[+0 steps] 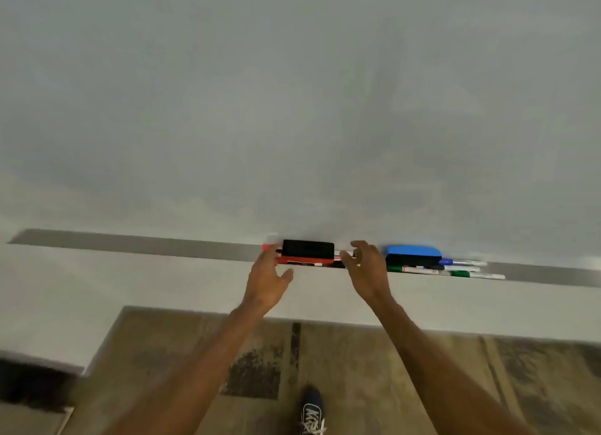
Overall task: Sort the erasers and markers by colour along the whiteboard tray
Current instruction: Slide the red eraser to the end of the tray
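Note:
A red eraser with a black felt top sits on the grey whiteboard tray, lying over red and black markers. My left hand is at its left end and my right hand at its right end, both with fingers spread and nothing gripped. To the right rests a blue eraser on top of blue markers and green markers.
The whiteboard fills the upper view. The tray runs on bare to the left and to the far right. Below are a wall strip, patterned floor and a dark shoe.

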A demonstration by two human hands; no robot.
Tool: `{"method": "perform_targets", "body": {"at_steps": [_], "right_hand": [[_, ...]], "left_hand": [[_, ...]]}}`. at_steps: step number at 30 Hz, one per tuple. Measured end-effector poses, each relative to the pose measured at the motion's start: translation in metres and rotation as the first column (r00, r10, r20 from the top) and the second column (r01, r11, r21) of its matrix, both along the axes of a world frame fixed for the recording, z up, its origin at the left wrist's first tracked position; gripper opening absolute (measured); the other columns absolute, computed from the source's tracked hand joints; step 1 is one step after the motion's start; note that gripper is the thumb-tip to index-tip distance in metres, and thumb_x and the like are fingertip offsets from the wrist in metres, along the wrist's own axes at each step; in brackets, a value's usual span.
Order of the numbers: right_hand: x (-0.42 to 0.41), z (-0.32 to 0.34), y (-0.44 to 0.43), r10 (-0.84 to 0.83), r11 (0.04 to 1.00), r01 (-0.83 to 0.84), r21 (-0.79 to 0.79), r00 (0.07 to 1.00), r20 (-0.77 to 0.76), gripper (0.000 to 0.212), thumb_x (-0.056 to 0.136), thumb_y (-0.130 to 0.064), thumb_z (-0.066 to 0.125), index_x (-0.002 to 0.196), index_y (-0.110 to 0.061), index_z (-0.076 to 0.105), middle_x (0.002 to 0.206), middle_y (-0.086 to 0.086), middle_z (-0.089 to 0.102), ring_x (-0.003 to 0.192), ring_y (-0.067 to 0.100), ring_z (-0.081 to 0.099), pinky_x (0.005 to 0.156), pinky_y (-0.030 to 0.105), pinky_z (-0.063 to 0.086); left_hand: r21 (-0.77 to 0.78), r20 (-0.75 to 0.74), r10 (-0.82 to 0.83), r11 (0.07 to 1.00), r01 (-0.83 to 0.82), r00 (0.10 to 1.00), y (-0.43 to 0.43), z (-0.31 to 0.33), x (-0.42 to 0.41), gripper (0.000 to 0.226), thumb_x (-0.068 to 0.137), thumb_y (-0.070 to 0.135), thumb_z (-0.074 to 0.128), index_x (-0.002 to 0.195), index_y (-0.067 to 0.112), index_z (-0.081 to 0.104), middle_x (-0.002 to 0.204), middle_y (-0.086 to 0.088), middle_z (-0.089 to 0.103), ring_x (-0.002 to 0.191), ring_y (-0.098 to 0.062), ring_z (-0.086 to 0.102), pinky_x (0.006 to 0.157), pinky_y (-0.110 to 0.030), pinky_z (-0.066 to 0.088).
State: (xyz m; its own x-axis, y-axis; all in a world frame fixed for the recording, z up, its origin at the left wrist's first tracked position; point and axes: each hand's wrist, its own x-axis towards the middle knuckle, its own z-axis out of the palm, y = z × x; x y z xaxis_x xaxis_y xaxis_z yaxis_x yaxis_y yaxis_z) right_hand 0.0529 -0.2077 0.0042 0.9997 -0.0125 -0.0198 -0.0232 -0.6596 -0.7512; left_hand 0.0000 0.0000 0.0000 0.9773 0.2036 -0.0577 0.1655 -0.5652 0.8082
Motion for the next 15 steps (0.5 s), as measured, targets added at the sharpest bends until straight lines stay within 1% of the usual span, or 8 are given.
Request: {"method": "perform_targets", "body": {"at_steps": [2, 4, 5, 7, 8, 10, 13, 15], "right_hand": [[0.014, -0.009, 0.001, -0.016, 0.998, 0.022, 0.056, 0.994, -0.113, 0.042, 0.091, -0.027, 0.068, 0.128, -0.012, 0.057, 0.121, 0.014, 0.062, 0.102, 0.025, 0.063, 0.090, 0.039, 0.054], [0.023, -0.021, 0.001, -0.003, 0.998, 0.015, 0.057, 0.979, -0.202, 0.047, 0.087, -0.025, 0.072, 0.129, -0.013, 0.055, 0.120, 0.012, 0.063, 0.099, 0.023, 0.063, 0.086, 0.037, 0.054], [0.028, -0.027, 0.003, 0.000, 0.999, 0.010, 0.046, 0.974, -0.226, 0.049, 0.086, -0.026, 0.074, 0.130, -0.014, 0.054, 0.119, 0.010, 0.064, 0.098, 0.022, 0.063, 0.085, 0.036, 0.054], [0.036, -0.036, 0.006, -0.002, 1.000, 0.005, 0.012, 0.972, -0.237, 0.052, 0.084, -0.029, 0.075, 0.130, -0.015, 0.054, 0.119, 0.008, 0.065, 0.103, 0.023, 0.061, 0.089, 0.039, 0.053], [0.040, -0.039, 0.008, -0.001, 1.000, -0.001, -0.009, 0.973, -0.233, 0.053, 0.084, -0.030, 0.076, 0.130, -0.015, 0.054, 0.119, 0.007, 0.065, 0.107, 0.024, 0.060, 0.092, 0.040, 0.052], [0.047, -0.048, 0.012, -0.007, 0.999, -0.004, -0.046, 0.973, -0.232, 0.055, 0.083, -0.031, 0.076, 0.131, -0.016, 0.054, 0.120, 0.005, 0.066, 0.113, 0.024, 0.056, 0.094, 0.039, 0.050], [0.055, -0.057, 0.020, -0.006, 0.998, -0.011, -0.070, 0.970, -0.242, 0.060, 0.081, -0.031, 0.078, 0.133, -0.015, 0.053, 0.119, 0.006, 0.067, 0.118, 0.024, 0.053, 0.096, 0.041, 0.049], [0.060, -0.062, 0.025, -0.011, 0.998, -0.006, -0.069, 0.968, -0.249, 0.060, 0.079, -0.029, 0.080, 0.132, -0.014, 0.055, 0.117, 0.007, 0.068, 0.116, 0.026, 0.052, 0.094, 0.042, 0.049]], "left_hand": [[-0.081, -0.113, 0.069, 0.994, -0.079, 0.991, 0.000, -0.009, 0.012, 0.064, 0.086, 0.017, 0.074, 0.143, 0.014, 0.044, 0.133, -0.007, 0.058, 0.114, -0.020, 0.058, 0.096, -0.034, 0.051], [-0.104, -0.190, 0.124, 0.984, -0.146, 0.974, 0.001, -0.018, 0.022, 0.066, 0.084, 0.019, 0.077, 0.142, 0.014, 0.045, 0.133, -0.007, 0.059, 0.108, -0.017, 0.059, 0.091, -0.030, 0.050], [-0.101, -0.205, 0.142, 0.981, -0.166, 0.968, 0.001, -0.023, 0.029, 0.066, 0.082, 0.019, 0.078, 0.140, 0.014, 0.047, 0.132, -0.008, 0.060, 0.108, -0.018, 0.059, 0.091, -0.030, 0.050], [-0.047, -0.216, 0.146, 0.986, -0.159, 0.965, 0.002, -0.028, 0.042, 0.064, 0.079, 0.021, 0.081, 0.135, 0.014, 0.050, 0.127, -0.009, 0.062, 0.111, -0.023, 0.061, 0.098, -0.037, 0.049], [0.011, -0.222, 0.138, 0.990, -0.139, 0.965, 0.003, -0.030, 0.049, 0.063, 0.077, 0.023, 0.082, 0.132, 0.015, 0.051, 0.125, -0.008, 0.062, 0.112, -0.025, 0.061, 0.101, -0.043, 0.048], [0.088, -0.266, 0.141, 0.989, -0.121, 0.954, 0.007, -0.034, 0.063, 0.059, 0.075, 0.028, 0.083, 0.125, 0.017, 0.054, 0.121, -0.006, 0.063, 0.110, -0.025, 0.062, 0.100, -0.049, 0.047], [0.119, -0.295, 0.135, 0.987, -0.104, 0.946, 0.011, -0.040, 0.080, 0.052, 0.072, 0.028, 0.084, 0.116, 0.015, 0.058, 0.115, -0.006, 0.065, 0.104, -0.025, 0.063, 0.095, -0.048, 0.051], [0.130, -0.289, 0.129, 0.987, -0.095, 0.948, 0.013, -0.045, 0.088, 0.051, 0.071, 0.023, 0.083, 0.115, 0.013, 0.060, 0.114, -0.007, 0.066, 0.102, -0.027, 0.063, 0.092, -0.047, 0.053]]}}
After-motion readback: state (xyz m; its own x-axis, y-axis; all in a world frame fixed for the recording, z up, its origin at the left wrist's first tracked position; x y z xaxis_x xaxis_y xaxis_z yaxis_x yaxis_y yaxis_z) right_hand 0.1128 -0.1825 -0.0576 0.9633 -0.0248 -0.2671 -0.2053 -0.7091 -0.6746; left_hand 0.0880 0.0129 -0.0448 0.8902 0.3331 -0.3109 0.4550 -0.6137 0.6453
